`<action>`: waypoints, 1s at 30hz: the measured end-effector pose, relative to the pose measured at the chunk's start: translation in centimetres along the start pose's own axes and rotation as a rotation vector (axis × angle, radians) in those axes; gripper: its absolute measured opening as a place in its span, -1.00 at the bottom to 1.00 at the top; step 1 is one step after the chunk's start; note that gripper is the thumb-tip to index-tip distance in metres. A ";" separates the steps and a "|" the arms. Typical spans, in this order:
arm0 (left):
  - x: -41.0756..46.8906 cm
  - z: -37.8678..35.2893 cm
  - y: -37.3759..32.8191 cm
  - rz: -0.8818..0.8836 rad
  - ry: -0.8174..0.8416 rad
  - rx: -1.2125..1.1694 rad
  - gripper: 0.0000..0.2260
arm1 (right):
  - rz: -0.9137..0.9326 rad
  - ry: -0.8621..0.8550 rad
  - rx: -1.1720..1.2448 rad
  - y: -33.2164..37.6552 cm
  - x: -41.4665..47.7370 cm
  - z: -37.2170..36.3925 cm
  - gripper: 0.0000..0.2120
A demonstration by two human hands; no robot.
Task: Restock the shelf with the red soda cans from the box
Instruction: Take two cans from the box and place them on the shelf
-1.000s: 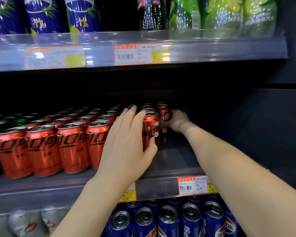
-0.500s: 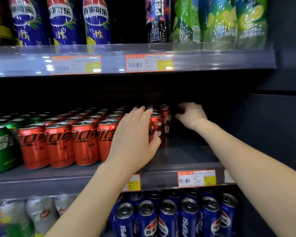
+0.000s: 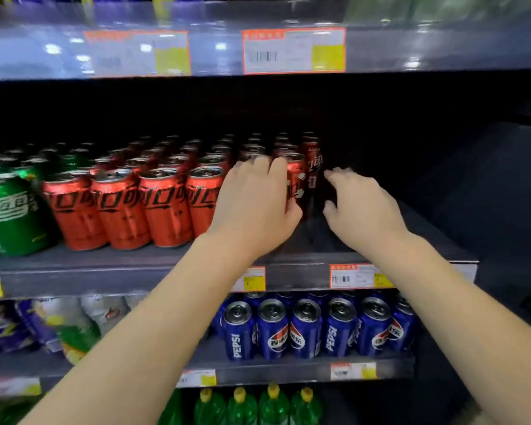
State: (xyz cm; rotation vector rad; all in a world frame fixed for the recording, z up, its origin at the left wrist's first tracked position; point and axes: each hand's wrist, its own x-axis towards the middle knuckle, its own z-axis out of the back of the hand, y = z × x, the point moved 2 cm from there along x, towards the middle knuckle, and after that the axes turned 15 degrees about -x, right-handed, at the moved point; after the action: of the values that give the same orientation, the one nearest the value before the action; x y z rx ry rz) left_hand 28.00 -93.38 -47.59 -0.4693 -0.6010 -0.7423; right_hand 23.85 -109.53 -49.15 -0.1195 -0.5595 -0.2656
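Left hand [image 3: 252,210] grips 1 upright red can [image 3: 296,182]; right hand [image 3: 362,210] hovers, fingers spread

Most of front red can [image 3: 296,182] hidden behind left hand [image 3: 252,207], rear can rows [image 3: 196,145] lost in darkness, price labels [image 3: 293,50] blurred unreadable, green bottles [image 3: 273,406] cut off below.

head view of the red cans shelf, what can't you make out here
Box: out of the head view, beyond the frame edges.
Front red can: mostly covered by the left hand gripping it.
Rear red cans: lost in darkness.
Price tags: motion blur, unreadable.
Right hand: fingertips smeared by blur.
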 end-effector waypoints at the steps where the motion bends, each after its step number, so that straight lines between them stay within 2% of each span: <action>1: 0.1 0.2 0.0 -0.003 0.010 -0.021 -0.59 | 0.013 0.000 0.002 0.5 -0.3 0.3 -0.54; 3: 0.1 1.0 0.1 -0.008 0.044 -0.041 -0.57 | 0.046 0.037 0.007 1.4 -0.8 1.1 -0.50; 8: -1.4 5.9 0.2 0.028 0.156 -0.100 -0.50 | 0.080 0.283 0.024 3.5 -2.2 5.3 -0.44; 11: -2.3 10.8 -0.3 0.074 0.248 -0.103 -0.51 | 0.136 0.372 0.021 5.6 -2.9 10.7 -0.43; 15: -3.2 19.5 -0.4 0.140 0.344 -0.095 -0.54 | 0.166 0.467 -0.009 9.1 -3.7 19.6 -0.53; 18: -4.5 26.8 -0.2 0.190 0.392 -0.063 -0.51 | 0.213 0.557 -0.032 12.1 -4.8 25.5 -0.47; 23: -8.5 37.6 0.8 0.259 0.438 0.018 -0.48 | 0.266 0.558 0.046 18.6 -6.7 33.5 -0.56; 26: -12.4 43.6 1.2 0.310 0.432 0.074 -0.46 | 0.340 0.525 0.084 22.8 -9.0 37.3 -0.52; 28: -15.7 47.7 1.3 0.370 0.422 0.106 -0.44 | 0.381 0.536 0.128 25.7 -10.8 39.5 -0.50; 30: -19.1 51.9 1.3 0.458 0.403 0.125 -0.45 | 0.411 0.541 0.166 28.6 -12.7 41.6 -0.57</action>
State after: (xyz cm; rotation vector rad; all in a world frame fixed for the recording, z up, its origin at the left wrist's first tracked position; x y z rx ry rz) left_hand 0.39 -52.83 -22.12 -0.3118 -0.1477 -0.3426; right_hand 0.43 -71.76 -22.14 0.0028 -0.0104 0.1508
